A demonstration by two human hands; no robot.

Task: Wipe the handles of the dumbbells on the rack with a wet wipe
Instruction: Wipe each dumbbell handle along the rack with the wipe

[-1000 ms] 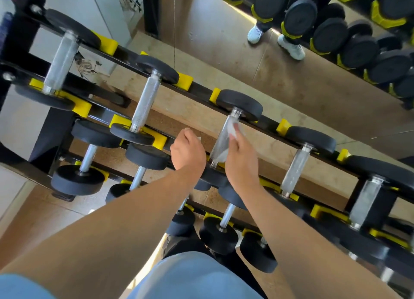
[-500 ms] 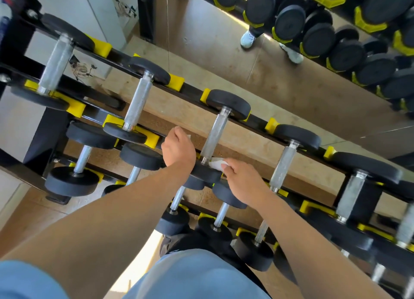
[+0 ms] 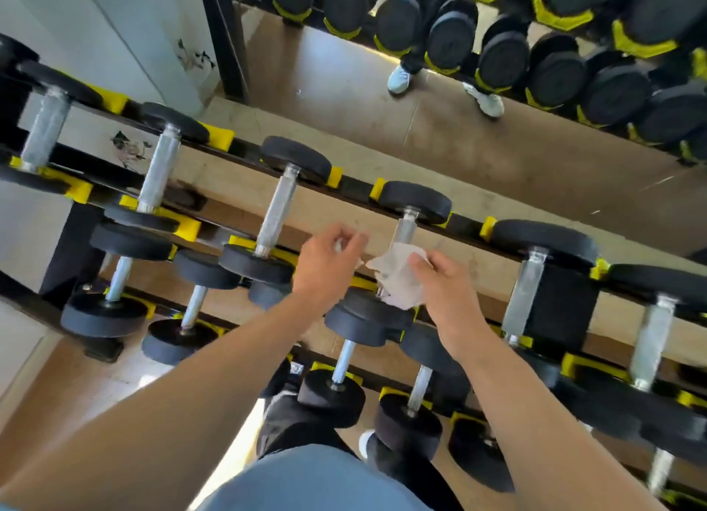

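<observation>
Hands (image 3: 440,281) met over a dumbbell rack (image 3: 352,184), the right one pinching a crumpled wet wipe (image 3: 398,277) against the handle (image 3: 404,230) of the fourth dumbbell on the top tier.

Left hand (image 3: 329,260) hovered just beside it, fingers loosely curled; whether it held anything could not be told. Seven chrome-handled dumbbells showed along the top tier, four more below, and a mirror (image 3: 421,101) behind reflected two pale shoes.
</observation>
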